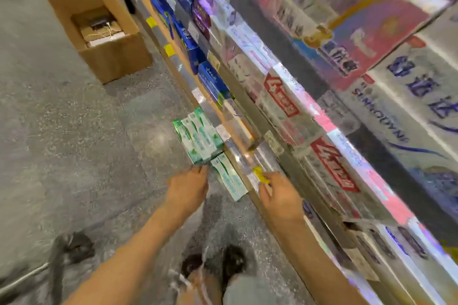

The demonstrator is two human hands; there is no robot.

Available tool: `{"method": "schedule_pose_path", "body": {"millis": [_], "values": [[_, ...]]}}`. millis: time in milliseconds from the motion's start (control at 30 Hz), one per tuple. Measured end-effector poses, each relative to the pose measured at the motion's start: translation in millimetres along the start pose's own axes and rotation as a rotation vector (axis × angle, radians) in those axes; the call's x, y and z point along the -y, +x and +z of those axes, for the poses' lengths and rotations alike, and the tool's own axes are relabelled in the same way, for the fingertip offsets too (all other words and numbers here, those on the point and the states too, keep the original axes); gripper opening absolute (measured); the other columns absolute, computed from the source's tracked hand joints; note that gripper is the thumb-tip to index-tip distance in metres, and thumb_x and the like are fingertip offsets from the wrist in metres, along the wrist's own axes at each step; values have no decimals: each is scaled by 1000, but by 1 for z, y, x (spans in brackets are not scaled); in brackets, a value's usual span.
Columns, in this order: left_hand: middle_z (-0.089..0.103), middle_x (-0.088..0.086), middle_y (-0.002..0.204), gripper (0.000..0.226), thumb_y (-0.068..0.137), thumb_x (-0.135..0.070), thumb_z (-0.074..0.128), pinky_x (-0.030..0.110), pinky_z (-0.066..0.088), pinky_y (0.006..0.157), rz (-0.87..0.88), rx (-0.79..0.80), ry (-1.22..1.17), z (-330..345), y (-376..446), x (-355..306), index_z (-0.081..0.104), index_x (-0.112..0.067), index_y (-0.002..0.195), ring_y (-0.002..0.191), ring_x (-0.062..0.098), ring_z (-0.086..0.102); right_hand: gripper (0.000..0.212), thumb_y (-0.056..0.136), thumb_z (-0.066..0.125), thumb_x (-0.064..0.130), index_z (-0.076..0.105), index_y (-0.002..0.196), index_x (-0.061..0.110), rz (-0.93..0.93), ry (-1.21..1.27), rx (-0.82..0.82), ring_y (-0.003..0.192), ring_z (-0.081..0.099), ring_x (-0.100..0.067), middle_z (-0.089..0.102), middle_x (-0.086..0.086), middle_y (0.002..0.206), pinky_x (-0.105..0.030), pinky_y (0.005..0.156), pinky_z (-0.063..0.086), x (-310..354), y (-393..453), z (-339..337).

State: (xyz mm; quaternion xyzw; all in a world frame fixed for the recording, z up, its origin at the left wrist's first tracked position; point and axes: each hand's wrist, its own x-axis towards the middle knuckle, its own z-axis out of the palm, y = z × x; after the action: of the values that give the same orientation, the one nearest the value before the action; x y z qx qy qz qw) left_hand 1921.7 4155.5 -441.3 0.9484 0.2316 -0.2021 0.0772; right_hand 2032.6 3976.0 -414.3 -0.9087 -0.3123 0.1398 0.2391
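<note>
My left hand [190,188] sits just under the green toothpaste boxes [198,136] at twelve o'clock; my right hand [280,195] meets a yellow shelf tag [261,175]; a cardboard carton [99,30] stands at ten.

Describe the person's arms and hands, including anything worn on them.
The left forearm and right forearm are bare, no sleeves in view. The left hand and right hand wear no gloves; no watch, band or ring shows, though the picture is blurred.

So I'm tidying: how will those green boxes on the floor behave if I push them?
The green boxes look like stiff, slim cartons, probably light. They lie loose side by side on the floor, so a push likely slides or fans them apart. Flat-sided, they shouldn't roll.
</note>
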Motion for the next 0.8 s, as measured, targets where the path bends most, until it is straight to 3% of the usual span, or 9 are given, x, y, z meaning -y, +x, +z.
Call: {"method": "schedule_pose_path", "body": {"millis": [200,267,333,467,500,567,633,700,800], "values": [[32,13,148,69,95,-16,52,46,32,105,264,84,300,170,170,-4,10,-11,149,137,33,28,39,98,48,27,48,131,7,146,29,237,89,59,-28,65,-10,88,-28,67,35,-94,81,187],[23,14,152,74,95,-18,54,46,26,108,373,87,425,212,219,-7,5,-9,150,140,32,22,41,98,48,25,44,133,4,120,-5,304,101,55,-28,60,-12,108,-30,78,38,-127,105,250],[24,13,151,70,94,-18,54,46,26,108,499,80,509,244,257,-12,11,-8,149,140,30,23,44,96,49,27,41,133,5,93,-114,368,117,49,-30,49,-17,131,-35,94,39,-154,124,296],[28,9,150,50,98,-11,43,47,26,110,689,85,605,298,311,-17,26,-9,145,138,25,26,67,96,50,32,19,145,-2,148,-317,479,136,28,-30,24,-19,150,-35,108,23,-192,135,364],[28,8,149,52,97,-13,43,48,27,109,719,77,631,307,320,-14,25,-10,146,138,25,26,72,93,55,31,21,143,-8,141,-400,420,134,28,-34,27,-25,148,-37,107,25,-198,132,380],[37,8,144,60,91,-25,56,43,35,104,804,-27,662,320,331,-6,33,-9,144,132,25,37,66,73,71,27,54,122,-13,127,-490,228,109,45,-39,57,-28,123,-37,88,44,-205,129,413],[58,6,126,68,69,-38,77,35,47,92,863,-186,659,325,336,1,57,-11,128,114,23,57,65,49,84,31,70,102,-3,215,-482,126,84,56,-30,70,-16,96,-32,69,51,-207,130,436],[65,5,115,63,61,-39,81,37,46,92,884,-261,632,335,339,4,65,-12,116,105,24,62,81,33,92,35,69,102,-1,273,-363,169,78,55,-27,67,-12,89,-36,69,41,-203,137,446],[68,3,98,64,47,-41,86,39,47,89,888,-374,584,340,336,6,69,-15,103,90,22,66,68,35,92,23,60,89,-2,306,-357,110,71,46,-28,59,-14,77,-36,63,25,-198,145,441]]}}
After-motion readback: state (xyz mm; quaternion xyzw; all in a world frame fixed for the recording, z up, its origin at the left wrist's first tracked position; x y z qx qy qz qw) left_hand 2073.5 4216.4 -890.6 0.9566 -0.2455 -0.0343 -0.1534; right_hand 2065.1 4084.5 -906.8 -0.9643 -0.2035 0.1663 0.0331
